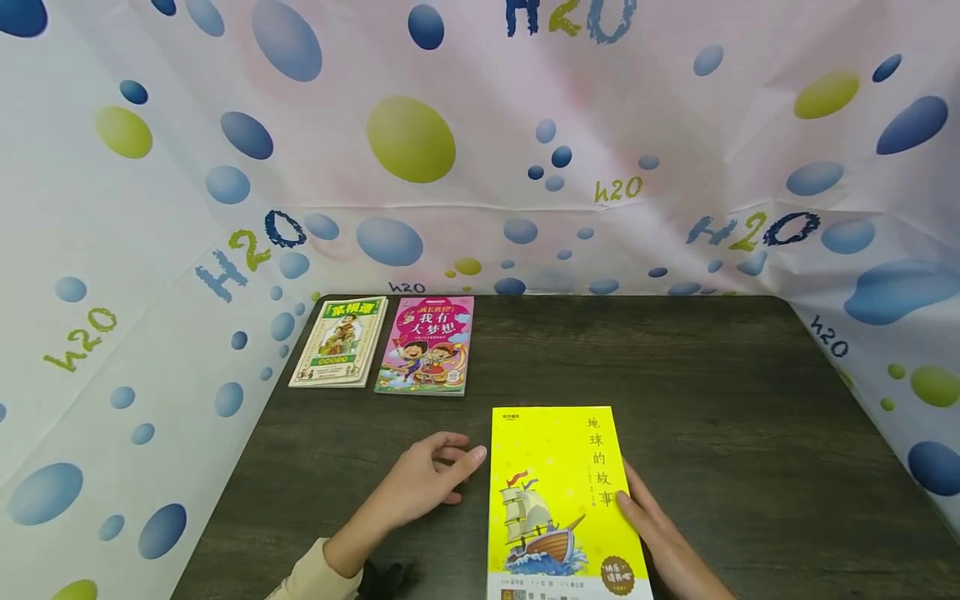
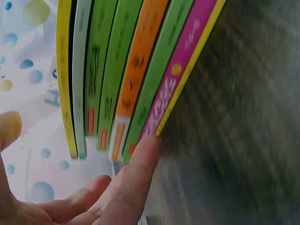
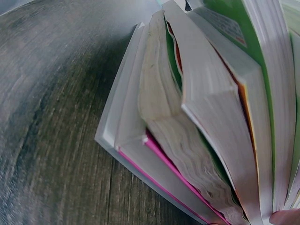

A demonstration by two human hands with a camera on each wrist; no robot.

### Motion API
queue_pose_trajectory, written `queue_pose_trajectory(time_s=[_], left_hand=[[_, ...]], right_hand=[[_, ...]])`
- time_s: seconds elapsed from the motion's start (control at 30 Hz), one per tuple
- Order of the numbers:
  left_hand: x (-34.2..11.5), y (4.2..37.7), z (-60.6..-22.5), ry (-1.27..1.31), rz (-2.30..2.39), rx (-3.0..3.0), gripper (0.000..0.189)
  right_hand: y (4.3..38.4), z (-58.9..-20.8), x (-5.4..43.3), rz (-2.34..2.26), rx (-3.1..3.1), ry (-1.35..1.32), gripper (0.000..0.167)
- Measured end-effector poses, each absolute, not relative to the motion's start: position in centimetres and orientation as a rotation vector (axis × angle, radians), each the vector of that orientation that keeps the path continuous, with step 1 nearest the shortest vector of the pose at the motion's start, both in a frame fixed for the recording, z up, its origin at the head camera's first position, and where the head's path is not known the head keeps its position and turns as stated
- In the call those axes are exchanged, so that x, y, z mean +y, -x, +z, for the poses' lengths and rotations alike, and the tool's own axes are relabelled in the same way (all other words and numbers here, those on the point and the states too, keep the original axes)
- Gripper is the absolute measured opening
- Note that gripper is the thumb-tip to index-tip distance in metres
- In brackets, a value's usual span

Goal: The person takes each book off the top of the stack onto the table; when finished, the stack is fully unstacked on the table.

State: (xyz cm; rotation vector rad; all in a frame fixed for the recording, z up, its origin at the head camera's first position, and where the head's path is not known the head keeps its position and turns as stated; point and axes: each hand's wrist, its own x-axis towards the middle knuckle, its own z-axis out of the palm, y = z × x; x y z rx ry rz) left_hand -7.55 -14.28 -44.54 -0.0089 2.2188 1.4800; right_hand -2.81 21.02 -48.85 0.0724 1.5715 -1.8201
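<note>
A yellow book [image 1: 551,492] with a sailing ship on its cover lies on top of a stack at the table's front. My right hand [image 1: 663,533] grips its right edge, thumb at the cover's rim and fingers down the side. Just left of the stack is my left hand [image 1: 431,479], fingers loosely bent and holding nothing. In the left wrist view, a fingertip overlaps the low end of the pink spine [image 2: 164,98], beneath green and orange spines [image 2: 140,61]. The right wrist view shows the stack's page edges [image 3: 215,126], with gaps between some books.
Two thin books lie side by side at the table's back left: a cream and green one [image 1: 339,343] and a pink one [image 1: 425,346]. The dark wooden table [image 1: 712,392] is bordered by a dotted white sheet [image 1: 487,142] at the back and sides.
</note>
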Motion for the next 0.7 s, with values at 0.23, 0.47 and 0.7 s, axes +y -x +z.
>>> queue_pose_trajectory(time_s=[0.23, 0.47, 0.7], left_hand=[[-12.9, 5.7, -44.8, -0.036, 1.471, 2.143, 0.078], [-11.8, 4.7, -44.8, -0.065, 1.399, 2.17, 0.081], [-10.8, 3.4, -44.9, -0.125, 1.256, 2.278, 0.084]], right_hand=[[2.8, -48.9, 20.9, -1.814, 1.615, -0.053, 0.077], [2.7, -48.8, 20.8, -1.822, 1.619, -0.057, 0.076], [2.6, -48.9, 20.7, -1.822, 1.628, -0.067, 0.078]])
